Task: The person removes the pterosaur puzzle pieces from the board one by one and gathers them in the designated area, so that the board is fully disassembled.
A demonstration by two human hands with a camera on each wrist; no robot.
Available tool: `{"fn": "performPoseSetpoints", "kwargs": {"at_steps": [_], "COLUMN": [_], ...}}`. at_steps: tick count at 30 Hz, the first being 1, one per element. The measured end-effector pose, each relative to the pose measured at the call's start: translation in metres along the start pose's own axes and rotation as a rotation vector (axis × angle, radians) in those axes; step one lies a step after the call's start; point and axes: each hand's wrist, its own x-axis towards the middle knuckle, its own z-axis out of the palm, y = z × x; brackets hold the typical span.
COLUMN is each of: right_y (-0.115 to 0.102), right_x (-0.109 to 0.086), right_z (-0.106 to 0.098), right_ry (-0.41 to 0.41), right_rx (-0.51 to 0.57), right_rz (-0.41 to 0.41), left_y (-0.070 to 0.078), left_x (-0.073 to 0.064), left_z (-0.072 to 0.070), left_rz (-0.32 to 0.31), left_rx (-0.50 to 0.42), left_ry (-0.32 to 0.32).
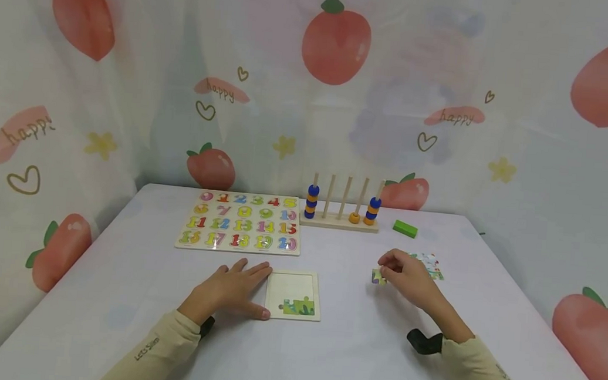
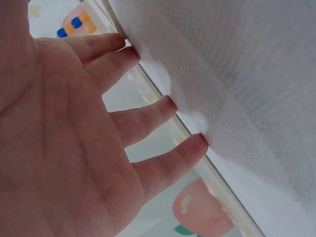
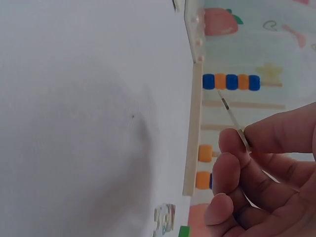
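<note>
My left hand (image 1: pixel 234 289) is spread at the left side of a square puzzle tray (image 1: pixel 295 273), its index finger and thumb touching the frame. Joined jigsaw pieces (image 1: pixel 298 306) with a green picture lie in the tray's lower right. To the right, my right hand (image 1: pixel 408 278) pinches a small jigsaw piece (image 1: pixel 377 276) between thumb and fingers above the table. Seen edge-on in the right wrist view, that piece (image 3: pixel 234 118) is a thin slat. The left wrist view shows the left palm (image 2: pixel 64 143) with fingers extended. Behind the right hand lie more jigsaw pieces (image 1: pixel 430 263), partly hidden by it.
A number board (image 1: pixel 243 221) lies at the back left. Beside it stands a peg abacus (image 1: pixel 340 222) with blue and orange beads. A green block (image 1: pixel 405 229) sits at the back right. A printed cloth (image 1: pixel 309 120) hangs behind the table.
</note>
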Motion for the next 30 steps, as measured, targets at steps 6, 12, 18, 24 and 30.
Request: {"fn": "performPoseSetpoints", "kwargs": {"at_steps": [6,12,18,24,30], "right_y": [0.010,0.020,0.031,0.038,0.040], "right_x": [-0.004,-0.008,-0.006,-0.008,-0.009], "right_z": [-0.014,-0.025,-0.032,-0.036,-0.037], "right_ry": [0.012,0.025,0.013,-0.036,-0.072], "right_rx": [-0.054,-0.090,-0.126,-0.120,-0.106], "right_rz": [0.037,0.068,0.103,0.093,0.099], "left_y": [0.003,0.004,0.004,0.005,0.005], "left_x": [-0.002,-0.004,-0.004,-0.005,-0.005], "left_z": [-0.003,-0.006,-0.005,-0.003,-0.003], "left_rz": [-0.003,-0.005,-0.010,-0.015,-0.007], "left_rx": [-0.008,-0.005,-0.005,-0.006,0.000], "left_ry": [-0.004,-0.006,-0.003,-0.002,0.012]}}
